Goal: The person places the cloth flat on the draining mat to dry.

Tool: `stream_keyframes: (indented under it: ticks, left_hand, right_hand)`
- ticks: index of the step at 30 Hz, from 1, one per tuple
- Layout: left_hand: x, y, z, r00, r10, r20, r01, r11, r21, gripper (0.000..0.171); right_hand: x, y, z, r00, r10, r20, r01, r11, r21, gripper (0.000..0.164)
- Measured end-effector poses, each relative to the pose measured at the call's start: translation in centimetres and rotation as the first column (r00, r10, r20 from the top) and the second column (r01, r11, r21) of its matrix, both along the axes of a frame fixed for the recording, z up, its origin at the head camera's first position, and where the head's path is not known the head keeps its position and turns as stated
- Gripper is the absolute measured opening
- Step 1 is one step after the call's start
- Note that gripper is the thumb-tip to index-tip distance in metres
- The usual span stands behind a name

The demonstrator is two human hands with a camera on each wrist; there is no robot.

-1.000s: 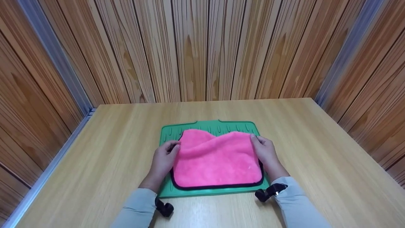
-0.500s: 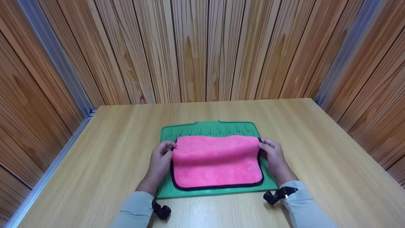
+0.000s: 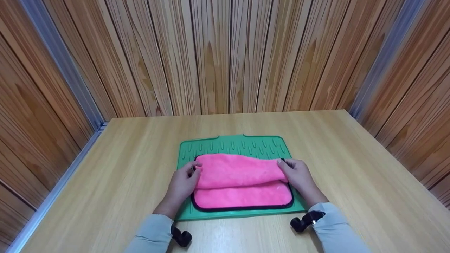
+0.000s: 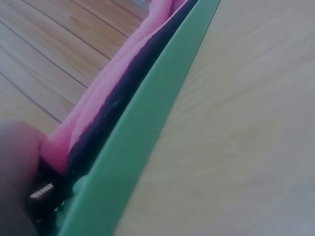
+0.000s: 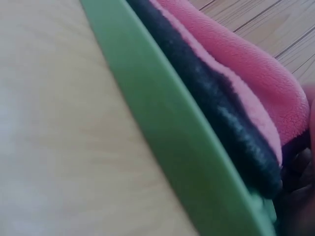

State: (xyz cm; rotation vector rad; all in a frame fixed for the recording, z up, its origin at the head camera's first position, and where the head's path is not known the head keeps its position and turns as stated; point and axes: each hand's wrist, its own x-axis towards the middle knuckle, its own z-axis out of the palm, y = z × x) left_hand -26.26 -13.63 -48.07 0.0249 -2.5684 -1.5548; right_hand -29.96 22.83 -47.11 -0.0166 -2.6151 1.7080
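A pink plush towel (image 3: 239, 172) with black edging lies on a green ribbed mat (image 3: 232, 142) in the head view. Its far part is folded toward the person, with a crease running across above the near strip. My left hand (image 3: 182, 181) pinches the left edge of the fold between thumb and fingers. At the opposite edge, my right hand (image 3: 298, 175) grips the towel, thumb on top and fingers hidden beneath. Side on, the right wrist view shows the towel's rounded pink fold (image 5: 261, 69) above the black edging (image 5: 211, 93).
A light wooden table (image 3: 140, 147) carries the mat. Wood-plank panels (image 3: 211, 56) stand behind and at both sides. Black wrist cameras (image 3: 181, 237) hang under the grey sleeves (image 3: 151, 233) near the mat's front corners.
The towel's far part has come toward the person and now overlaps the near part with a crease. The right hand went outward to the right, then back inward; the left hand shifted slightly.
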Motion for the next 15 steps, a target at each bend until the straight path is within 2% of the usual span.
stream_keyframes:
  ticks: [4,7,9,12,14,15]
  left_hand:
    - [0.09,0.06,0.05,0.999,0.036,-0.038,-0.035,0.999,0.017,0.021]
    - [0.13,0.06,0.21,0.993,0.062,-0.097,-0.055,0.996,0.074,0.018]
    - [0.15,0.05,0.3,0.987,0.071,-0.142,-0.052,0.99,0.131,0.016]
    - [0.33,-0.11,0.34,0.979,0.053,-0.194,-0.012,0.978,0.21,0.018]
    - [0.5,-0.25,0.31,0.982,0.018,-0.186,0.027,0.972,0.234,0.022]
    - [0.58,-0.33,0.3,0.985,-0.009,-0.172,0.05,0.97,0.237,0.025]
  right_hand:
    - [0.03,0.18,-0.2,0.998,-0.001,-0.059,-0.001,0.999,-0.042,0.031]
    - [0.15,0.37,-0.44,0.983,-0.023,-0.183,-0.005,0.988,-0.153,0.023]
    - [0.24,0.5,-0.57,0.955,-0.032,-0.295,-0.04,0.971,-0.236,0.017]
    - [0.32,0.73,-0.79,0.899,0.0,-0.439,-0.15,0.94,-0.307,0.014]
    - [0.45,0.87,-0.89,0.878,0.04,-0.476,-0.204,0.932,-0.299,0.015]
    - [0.5,0.92,-0.94,0.88,0.064,-0.471,-0.22,0.933,-0.284,0.015]
